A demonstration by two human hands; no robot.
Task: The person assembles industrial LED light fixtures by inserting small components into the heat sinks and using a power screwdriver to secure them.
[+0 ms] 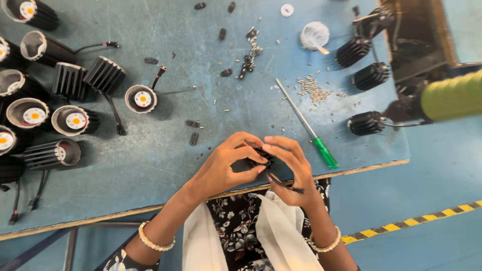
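Near table edge, centre: left hand and right hand close fingertips together around a small black finned part, mostly hidden between them. A thin black lead trails from it. It looks light, rigid, ribbed for grip; best pinched by the fins, sparing the lead. Green-handled screwdriver lies just right; loose screws farther off.

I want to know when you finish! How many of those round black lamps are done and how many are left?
Done, it seems: several round black finned lamps with yellow centres lie grouped at the table's left. In hand: the left hand and right hand together hold a small black part with a thin wire. Left: three bare black finned housings on the right, plus loose small screws and a green-handled screwdriver.
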